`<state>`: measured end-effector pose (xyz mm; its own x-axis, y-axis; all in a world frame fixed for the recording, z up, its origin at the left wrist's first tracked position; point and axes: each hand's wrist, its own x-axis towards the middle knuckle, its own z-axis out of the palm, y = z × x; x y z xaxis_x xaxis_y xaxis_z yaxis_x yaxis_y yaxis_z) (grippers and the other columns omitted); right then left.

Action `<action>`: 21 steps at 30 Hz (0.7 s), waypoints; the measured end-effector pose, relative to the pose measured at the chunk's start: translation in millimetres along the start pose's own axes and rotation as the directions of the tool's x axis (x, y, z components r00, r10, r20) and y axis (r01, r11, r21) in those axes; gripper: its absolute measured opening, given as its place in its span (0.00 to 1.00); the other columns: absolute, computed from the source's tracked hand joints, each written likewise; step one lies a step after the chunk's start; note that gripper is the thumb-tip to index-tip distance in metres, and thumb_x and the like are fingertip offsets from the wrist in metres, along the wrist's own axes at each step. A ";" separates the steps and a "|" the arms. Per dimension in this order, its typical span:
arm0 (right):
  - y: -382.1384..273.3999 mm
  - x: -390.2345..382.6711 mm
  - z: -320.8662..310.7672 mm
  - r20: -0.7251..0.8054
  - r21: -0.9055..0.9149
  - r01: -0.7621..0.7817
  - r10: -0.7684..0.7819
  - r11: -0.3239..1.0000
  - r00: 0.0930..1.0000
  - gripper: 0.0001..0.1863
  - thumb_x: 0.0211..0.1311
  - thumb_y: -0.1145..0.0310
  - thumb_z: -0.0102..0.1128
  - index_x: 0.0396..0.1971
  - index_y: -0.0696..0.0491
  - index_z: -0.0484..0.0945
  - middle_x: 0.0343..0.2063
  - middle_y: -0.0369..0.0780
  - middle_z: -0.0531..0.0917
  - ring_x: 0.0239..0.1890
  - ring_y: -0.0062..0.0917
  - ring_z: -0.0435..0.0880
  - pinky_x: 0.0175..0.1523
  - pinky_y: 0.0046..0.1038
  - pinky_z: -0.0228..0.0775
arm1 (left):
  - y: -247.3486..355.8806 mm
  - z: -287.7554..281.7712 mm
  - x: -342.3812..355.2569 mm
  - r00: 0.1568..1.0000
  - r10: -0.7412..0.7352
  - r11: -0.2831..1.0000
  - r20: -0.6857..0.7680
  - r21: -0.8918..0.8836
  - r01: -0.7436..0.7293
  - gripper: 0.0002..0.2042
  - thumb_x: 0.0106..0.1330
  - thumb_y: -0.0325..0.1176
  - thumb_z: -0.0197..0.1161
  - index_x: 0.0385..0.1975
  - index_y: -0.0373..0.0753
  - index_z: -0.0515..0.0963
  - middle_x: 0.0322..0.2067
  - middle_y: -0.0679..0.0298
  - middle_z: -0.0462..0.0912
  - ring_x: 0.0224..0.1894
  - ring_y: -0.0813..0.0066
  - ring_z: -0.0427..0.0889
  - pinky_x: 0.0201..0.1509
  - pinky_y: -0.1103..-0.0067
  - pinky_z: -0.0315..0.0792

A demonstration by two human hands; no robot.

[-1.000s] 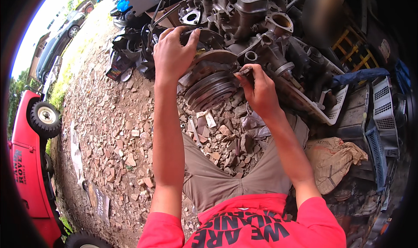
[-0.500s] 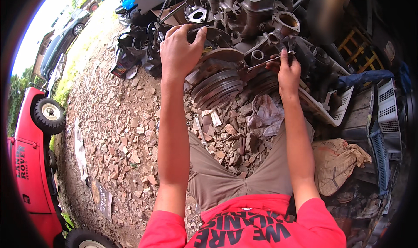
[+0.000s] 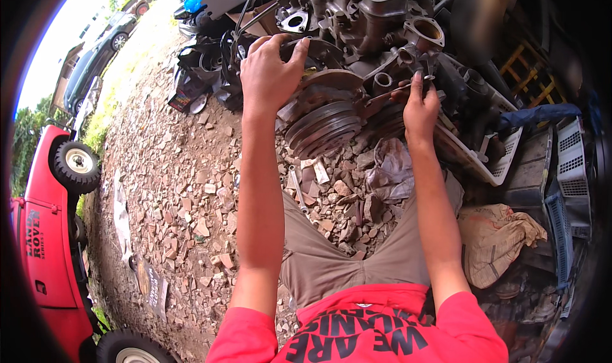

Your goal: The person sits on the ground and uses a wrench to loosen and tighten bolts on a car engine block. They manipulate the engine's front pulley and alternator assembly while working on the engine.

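My left hand (image 3: 273,73) is at the near left of a greasy engine (image 3: 357,31), thumb and index finger spread apart, the other fingertips partly hidden. My right hand (image 3: 421,108) is closed round a slim metal spanner (image 3: 382,97), which points left toward the engine. Between my hands sit a dark curved metal plate (image 3: 335,79) and a grooved pulley (image 3: 325,130). A second pulley (image 3: 386,121) lies partly in shadow beside my right wrist.
A spanner (image 3: 298,188) lies on the stony ground (image 3: 185,197) between my legs, near a crumpled plastic bag (image 3: 390,168). On the right are a sack (image 3: 497,242) and plastic crates (image 3: 572,165). A red vehicle (image 3: 54,235) stands at the left.
The whole view has shifted slightly, so things sit a little further right. Both hands keep nearly the same places at the engine, and the right hand still holds the spanner.
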<state>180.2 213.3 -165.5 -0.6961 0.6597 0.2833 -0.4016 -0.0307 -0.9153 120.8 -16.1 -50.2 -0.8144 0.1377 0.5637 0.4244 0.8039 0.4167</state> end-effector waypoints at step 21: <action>-40.6 -28.2 17.6 0.717 0.017 0.732 -0.518 0.681 0.466 0.12 0.57 0.75 0.66 0.37 0.56 0.70 0.26 0.42 0.78 0.27 0.34 0.81 0.32 0.29 0.71 | -9.8 21.1 -71.8 0.943 0.001 0.866 -0.333 -0.470 -0.167 0.18 0.65 0.36 0.62 0.52 0.35 0.74 0.62 0.53 0.68 0.69 0.54 0.59 0.70 0.64 0.53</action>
<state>205.6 182.7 -131.3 -0.5429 -0.2156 0.8116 -0.7933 0.4489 -0.4114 166.8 -21.6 -109.8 -0.6353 -0.0620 0.7698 0.6903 0.4014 0.6020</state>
